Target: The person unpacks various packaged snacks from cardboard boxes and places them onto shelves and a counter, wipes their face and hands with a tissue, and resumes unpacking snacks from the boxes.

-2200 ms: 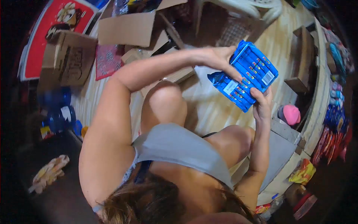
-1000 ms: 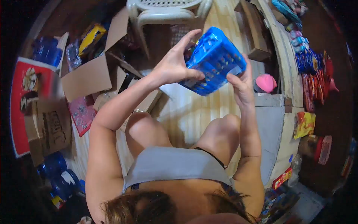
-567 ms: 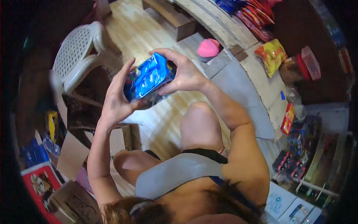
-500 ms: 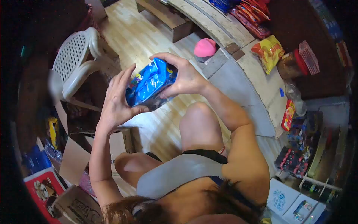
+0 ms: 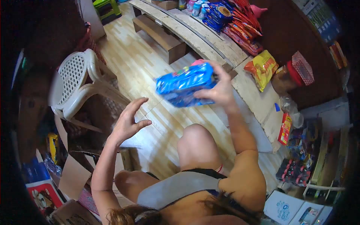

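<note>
A shiny blue plastic packet [image 5: 183, 84] is held up over the wooden-look floor, its print blurred. My right hand [image 5: 219, 88] grips its right end, thumb on the near side and fingers over the far edge. To the left, apart from the packet, my left hand [image 5: 129, 122] is empty, with thumb and fingers spread. Below that hand lies an open cardboard box [image 5: 77, 176], partly hidden by my forearm. Behind the packet a bit of a pink object [image 5: 198, 62] shows.
A white plastic chair [image 5: 75, 71] stands at left. A low wooden bench [image 5: 159, 35] and a curved ledge lie ahead, the ledge bearing a yellow snack bag [image 5: 261, 69], red packets [image 5: 243, 26] and a red-lidded jar [image 5: 283, 78]. A white box [image 5: 283, 206] is at lower right.
My left hand has let go of the blue packet and dropped slightly. My right hand has carried the packet to the right, and the view has shifted so more of the ledge shows.
</note>
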`<state>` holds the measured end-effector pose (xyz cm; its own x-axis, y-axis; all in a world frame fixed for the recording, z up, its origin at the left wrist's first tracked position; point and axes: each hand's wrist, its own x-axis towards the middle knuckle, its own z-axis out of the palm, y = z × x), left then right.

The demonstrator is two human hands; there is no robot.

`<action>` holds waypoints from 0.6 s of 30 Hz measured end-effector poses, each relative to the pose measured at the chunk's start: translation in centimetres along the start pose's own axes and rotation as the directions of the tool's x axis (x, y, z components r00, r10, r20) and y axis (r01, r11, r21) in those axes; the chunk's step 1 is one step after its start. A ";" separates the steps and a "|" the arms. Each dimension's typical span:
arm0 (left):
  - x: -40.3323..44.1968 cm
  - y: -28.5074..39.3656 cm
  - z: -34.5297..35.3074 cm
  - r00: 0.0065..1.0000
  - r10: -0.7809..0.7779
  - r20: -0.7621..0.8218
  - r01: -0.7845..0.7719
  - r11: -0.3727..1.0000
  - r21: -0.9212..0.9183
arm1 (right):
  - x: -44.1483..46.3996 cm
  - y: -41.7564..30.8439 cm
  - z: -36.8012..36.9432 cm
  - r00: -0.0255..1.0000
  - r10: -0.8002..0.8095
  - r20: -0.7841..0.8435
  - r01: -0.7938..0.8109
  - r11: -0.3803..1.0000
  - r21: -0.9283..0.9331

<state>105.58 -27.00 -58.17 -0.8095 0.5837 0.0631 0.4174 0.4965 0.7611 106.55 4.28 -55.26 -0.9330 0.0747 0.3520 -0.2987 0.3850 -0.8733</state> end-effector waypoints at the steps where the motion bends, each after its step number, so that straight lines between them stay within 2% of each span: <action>1: -0.1 0.1 -0.2 1.000 0.001 0.019 -0.001 1.000 0.011 | 0.4 0.2 -0.7 0.997 0.032 -0.068 -0.028 0.998 0.050; 2: -0.3 -0.1 -0.1 0.999 -0.028 0.041 0.028 1.000 -0.002 | 0.9 0.5 -1.4 0.988 0.069 -0.138 -0.056 0.993 0.101; 4: -0.5 -0.7 0.2 0.992 -0.078 0.095 0.080 0.996 -0.024 | 2.3 1.8 -2.8 0.965 0.046 -0.258 -0.017 0.994 0.112; 5: -0.6 -0.9 0.5 0.993 -0.053 0.102 0.054 0.998 -0.013 | 3.1 3.1 -3.2 0.936 0.031 -0.351 0.019 0.990 0.136; 8: -0.8 -1.2 0.9 0.982 -0.025 0.188 0.029 0.999 -0.018 | 5.6 4.3 -4.1 0.902 0.029 -0.430 0.059 0.980 0.189; 9: -0.8 -1.2 0.9 0.976 -0.010 0.220 0.011 1.000 -0.005 | 6.8 5.2 -4.4 0.905 0.009 -0.424 0.061 0.986 0.152; 10: -0.9 -1.2 0.8 0.969 -0.030 0.247 0.031 1.000 0.001 | 8.1 5.6 -4.4 0.886 -0.094 -0.454 0.097 0.995 -0.018; 12: -1.4 -1.4 0.7 0.952 -0.074 0.296 0.074 0.997 0.009 | 11.2 6.6 -4.3 0.836 -0.309 -0.454 0.151 0.924 -0.350; 14: -2.1 -1.8 0.7 0.933 -0.157 0.324 0.173 0.985 -0.021 | 15.3 9.3 -4.1 0.840 -0.382 -0.385 0.191 0.873 -0.448; 16: -3.0 -2.2 0.6 0.906 -0.246 0.345 0.279 0.959 -0.049 | 19.0 11.6 -3.4 0.761 -0.563 -0.323 0.225 0.696 -0.682; 17: -3.5 -2.2 0.5 0.903 -0.273 0.332 0.307 0.950 -0.053 | 20.6 12.7 -3.1 0.796 -0.527 -0.297 0.220 0.710 -0.669; 18: -4.0 -2.1 0.2 0.889 -0.323 0.324 0.361 0.931 -0.061 | 22.0 14.5 -3.1 0.802 -0.542 -0.251 0.208 0.646 -0.734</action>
<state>108.06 -30.24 -60.19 -0.7209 0.5666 -0.3991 0.0712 0.6333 0.7706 82.26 14.35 -59.14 -0.5358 0.0818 0.8404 -0.2394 0.9397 -0.2441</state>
